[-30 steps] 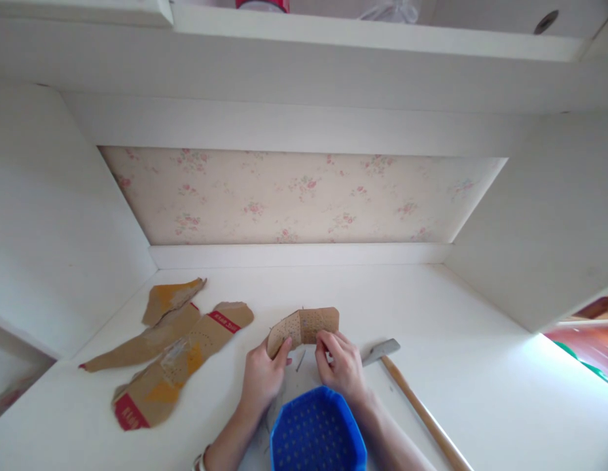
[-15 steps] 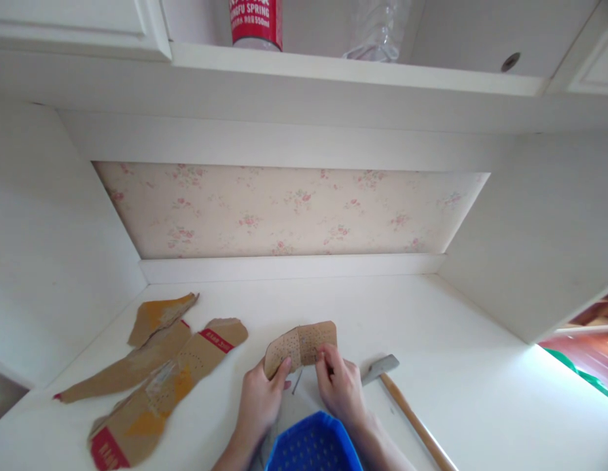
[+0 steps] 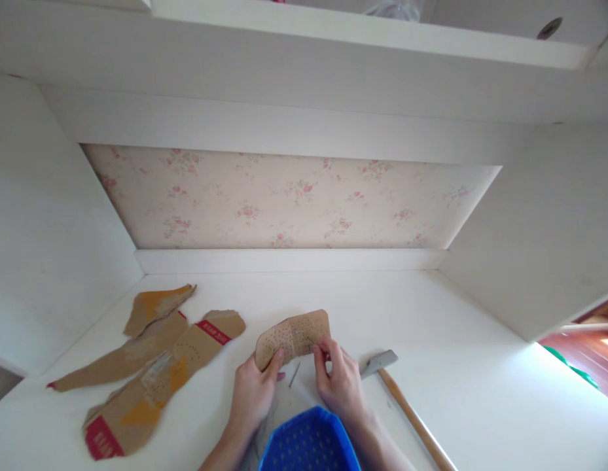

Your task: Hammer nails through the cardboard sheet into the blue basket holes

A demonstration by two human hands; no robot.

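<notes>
My left hand (image 3: 257,391) grips the lower left of a bent piece of brown cardboard (image 3: 304,329), thumb on its front. Rows of small holes cover the cardboard, and a crease runs down its middle. My right hand (image 3: 339,379) is closed in a pinch at the cardboard's lower right; whatever lies between those fingertips is too small to make out. A thin metal nail (image 3: 294,374) lies on the white counter between my hands. Beyond my right hand rests a hammer (image 3: 414,418) with a grey head and a wooden handle.
Torn cardboard pieces (image 3: 159,386) with red and orange patches lie at the left. A blue dotted, tray-like object (image 3: 308,441) is between my forearms. A white shelf (image 3: 333,33) overhangs the counter (image 3: 461,340), and side panels (image 3: 534,248) close it in.
My view has tipped downward, so the bottles on the shelf have mostly left the picture. The cardboard and both hands have shifted slightly left. My grip looks the same.
</notes>
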